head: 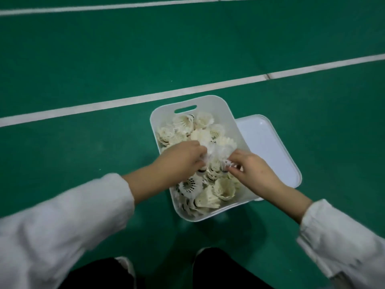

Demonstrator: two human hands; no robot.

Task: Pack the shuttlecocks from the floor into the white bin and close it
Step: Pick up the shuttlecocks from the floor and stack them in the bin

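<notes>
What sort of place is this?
Probably a badminton court: green floor, white lines painted across it, and a white bin full of shuttlecocks.

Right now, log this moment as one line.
left hand, right hand: grip shuttlecocks in white bin | lid: off, beside it

Left grip (183,158) and right grip (253,172) reach forward, close together — both curled, pinching.

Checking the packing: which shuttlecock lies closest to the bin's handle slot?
The shuttlecock at the far end of the white bin, just under the handle slot; others lie farther away.
</notes>
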